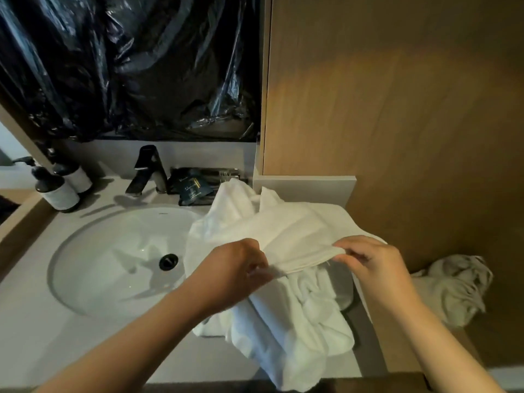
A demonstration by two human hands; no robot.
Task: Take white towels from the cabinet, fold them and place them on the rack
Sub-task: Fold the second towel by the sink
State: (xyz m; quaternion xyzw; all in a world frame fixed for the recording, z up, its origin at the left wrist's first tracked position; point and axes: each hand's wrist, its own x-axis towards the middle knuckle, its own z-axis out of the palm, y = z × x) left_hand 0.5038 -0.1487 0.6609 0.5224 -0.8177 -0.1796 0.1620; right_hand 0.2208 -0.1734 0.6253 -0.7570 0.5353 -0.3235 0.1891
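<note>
Grey worktop (34,330) with inset white sink (113,259). Left hand (235,273) and right hand (371,259) each pinch the white towel (292,231) edge.

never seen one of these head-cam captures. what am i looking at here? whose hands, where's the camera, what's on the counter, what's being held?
There is no robot here: a person works with bare hands, and the single wide-angle camera sits on their head, looking forward and down. The left hand and right hand each pinch one edge of a white towel, stretched between them over the counter. More crumpled white towels lie under it, to the right of the sink. Behind the sink stand a black faucet, two pump bottles and some dark sachets. Another bundled cloth lies lower right. Black plastic sheeting hangs above.
</note>
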